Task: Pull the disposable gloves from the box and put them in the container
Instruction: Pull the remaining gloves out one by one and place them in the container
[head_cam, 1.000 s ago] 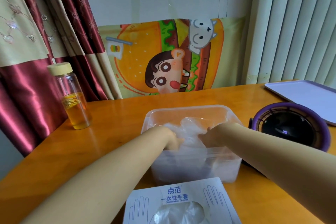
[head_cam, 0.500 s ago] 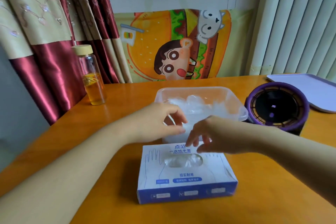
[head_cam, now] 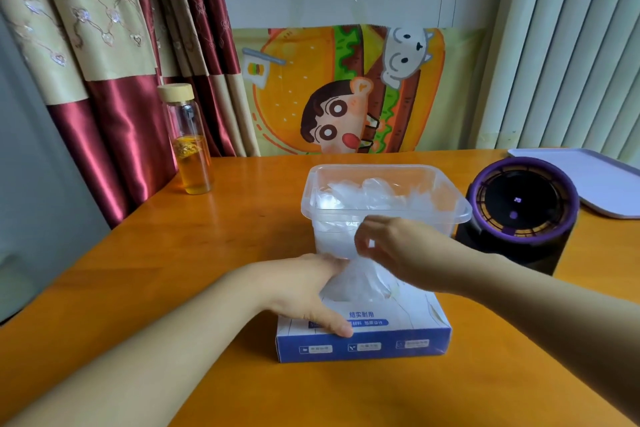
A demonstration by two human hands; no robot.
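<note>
1. L hand [head_cam: 304, 291] lies flat, pinning the blue-and-white cardboard glove box [head_cam: 363, 340].
2. R hand [head_cam: 401, 253] pinches a thin clear plastic glove [head_cam: 360, 279], half out of the box; prob. just one.
3. Next: lift it free, drop into the clear plastic container [head_cam: 384, 208] behind.

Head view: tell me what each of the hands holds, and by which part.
The right hand pinches a clear glove by its top end, above the box opening. The left hand grips nothing; it presses flat on the box top.
</note>
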